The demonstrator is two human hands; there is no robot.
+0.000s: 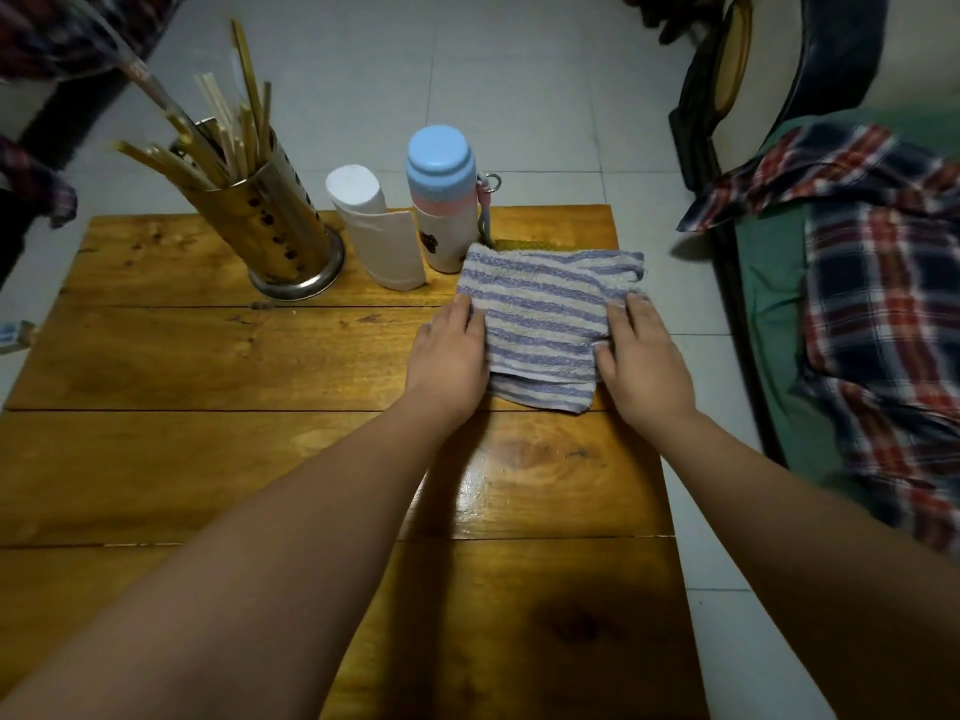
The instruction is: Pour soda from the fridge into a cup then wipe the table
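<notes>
A folded towel [545, 319] with blue and cream stripes lies flat on the wooden table [208, 433], near its far right corner. My left hand [449, 356] rests on the towel's left edge with fingers straight. My right hand [641, 356] lies on the towel's right edge, fingers spread flat. Both hands press the cloth down against the wood. No soda bottle or cup shows in this view.
Behind the towel stand a blue-capped flask [444, 200], a white tissue roll [374, 226] and a metal holder full of chopsticks [270, 226]. A glossy wet patch [519, 475] shines on the table. A bed with plaid clothing [872, 304] is at the right.
</notes>
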